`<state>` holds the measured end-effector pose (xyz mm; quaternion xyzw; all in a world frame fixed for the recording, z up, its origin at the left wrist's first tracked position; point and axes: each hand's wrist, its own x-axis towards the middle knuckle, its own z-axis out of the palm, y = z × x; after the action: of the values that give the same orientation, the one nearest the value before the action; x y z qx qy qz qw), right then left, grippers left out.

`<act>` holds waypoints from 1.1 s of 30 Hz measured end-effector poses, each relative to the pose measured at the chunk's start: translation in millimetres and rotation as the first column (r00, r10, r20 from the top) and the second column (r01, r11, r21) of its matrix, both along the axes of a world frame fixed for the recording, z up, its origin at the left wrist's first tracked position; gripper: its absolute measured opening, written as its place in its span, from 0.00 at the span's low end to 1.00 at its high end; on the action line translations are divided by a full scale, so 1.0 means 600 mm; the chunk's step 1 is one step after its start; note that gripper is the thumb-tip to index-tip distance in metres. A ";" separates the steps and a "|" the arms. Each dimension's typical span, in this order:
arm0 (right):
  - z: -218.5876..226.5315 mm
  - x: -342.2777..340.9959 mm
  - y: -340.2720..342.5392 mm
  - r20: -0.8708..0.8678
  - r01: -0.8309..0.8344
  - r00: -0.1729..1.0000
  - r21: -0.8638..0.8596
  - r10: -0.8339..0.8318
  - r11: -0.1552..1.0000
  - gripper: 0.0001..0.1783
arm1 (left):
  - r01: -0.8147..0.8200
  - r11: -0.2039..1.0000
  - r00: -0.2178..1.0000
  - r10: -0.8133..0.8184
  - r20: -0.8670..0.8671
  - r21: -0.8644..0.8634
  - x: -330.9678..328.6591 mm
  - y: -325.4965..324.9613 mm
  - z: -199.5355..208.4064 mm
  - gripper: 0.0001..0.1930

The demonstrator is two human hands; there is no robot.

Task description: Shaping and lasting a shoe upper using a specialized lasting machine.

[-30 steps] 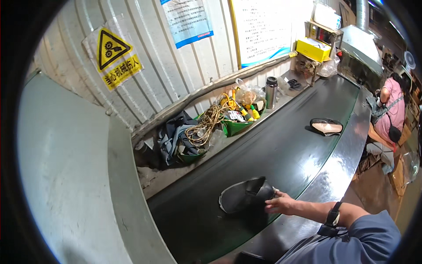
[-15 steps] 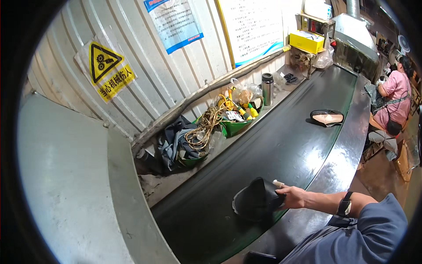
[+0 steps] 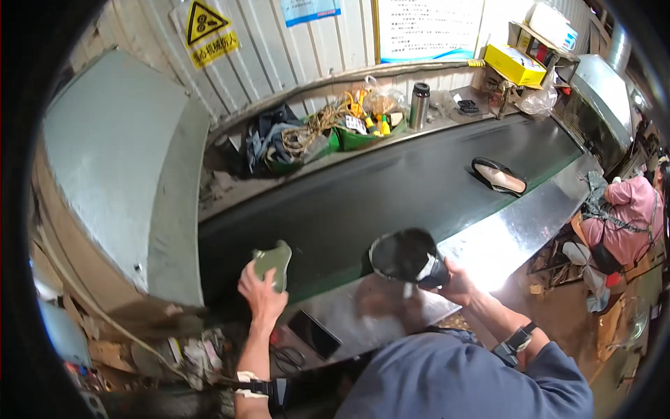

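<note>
My left hand grips a thin olive-green piece with curved edges over the near left part of the dark conveyor belt. The kind of piece is not clear. In my right hand is a black shoe upper, held by its near right end. Its wide opening faces up, and a small pale patch shows near my fingers. Further along the belt lies a black shoe part with a beige underside, touched by neither hand.
A shiny metal ledge borders the belt's near side, with a black phone-like slab and scissors at its left. A grey metal housing stands left. Green bins and a steel flask line the wall. A person in pink sits right.
The view has swung down and right. My left hand has come into view with the olive-green piece. The black shoe upper has turned so that its opening shows.
</note>
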<state>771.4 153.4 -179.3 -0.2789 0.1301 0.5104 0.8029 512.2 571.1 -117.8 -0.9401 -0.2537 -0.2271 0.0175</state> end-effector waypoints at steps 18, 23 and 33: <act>0.088 0.004 -0.142 0.741 0.153 0.541 -0.551 0.397 0.821 0.28 | 0.476 0.199 0.871 -0.237 0.429 -0.857 0.146 -0.479 -0.063 0.13; 0.109 -0.081 -0.151 0.770 0.063 -0.404 -0.515 0.494 0.855 0.22 | 0.344 -0.715 0.897 0.441 -0.011 -0.609 0.182 -0.314 -0.055 0.25; -0.052 -0.111 -0.080 0.906 0.333 -0.256 -0.246 0.338 0.910 0.45 | -0.221 0.541 0.891 0.450 0.058 -0.812 0.205 -0.261 -0.160 0.17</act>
<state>704.9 105.5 -210.7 -0.7342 -0.4544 0.0452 0.5024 635.1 414.3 -214.1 -0.7448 -0.5037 -0.2055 -0.3864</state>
